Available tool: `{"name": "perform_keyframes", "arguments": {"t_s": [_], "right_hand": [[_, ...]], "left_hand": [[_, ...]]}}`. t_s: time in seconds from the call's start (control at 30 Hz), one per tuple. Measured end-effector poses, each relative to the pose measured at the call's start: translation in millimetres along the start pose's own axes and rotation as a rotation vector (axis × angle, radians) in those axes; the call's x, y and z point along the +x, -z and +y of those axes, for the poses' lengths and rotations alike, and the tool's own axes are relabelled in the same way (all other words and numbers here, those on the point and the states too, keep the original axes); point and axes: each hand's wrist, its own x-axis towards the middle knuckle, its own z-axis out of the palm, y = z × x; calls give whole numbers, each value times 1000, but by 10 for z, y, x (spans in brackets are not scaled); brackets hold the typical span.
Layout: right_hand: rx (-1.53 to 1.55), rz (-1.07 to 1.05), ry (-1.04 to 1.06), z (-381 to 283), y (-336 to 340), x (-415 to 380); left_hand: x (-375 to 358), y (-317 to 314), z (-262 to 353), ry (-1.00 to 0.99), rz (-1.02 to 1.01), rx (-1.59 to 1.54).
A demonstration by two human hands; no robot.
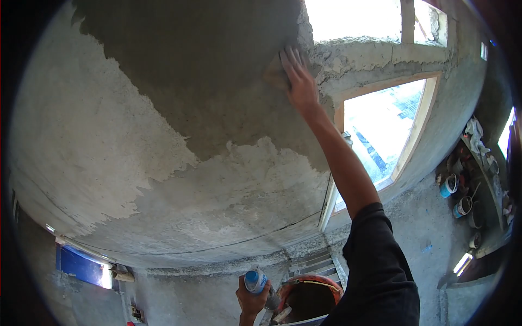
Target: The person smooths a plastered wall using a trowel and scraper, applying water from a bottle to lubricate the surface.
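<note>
Head view: right hand [299,79] is gripping a flat brown pad [275,75], likely light, from behind. Left hand [249,300] is hugging a blue-capped plastic bottle [254,281].

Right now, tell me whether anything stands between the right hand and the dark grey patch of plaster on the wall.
Only the blurred, flat tan tool at the right hand; nothing else visible blocks the dark grey patch of plaster. The pale window frame lies off to the side.

One head-worn camera is facing a nearby wall [206,103], its wide view also looking down onto the floor [416,244].
</note>
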Motion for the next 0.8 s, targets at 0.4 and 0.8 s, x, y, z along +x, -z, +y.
{"name": "perform_keyframes", "arguments": {"t_s": [0.4,0.8], "right_hand": [[184,139,10,-20,148,392],[60,43,-239,-268,211,-256]], "left_hand": [[-29,-13,4,-30,25,11],[-48,-30,35,-52,3,9]]}}
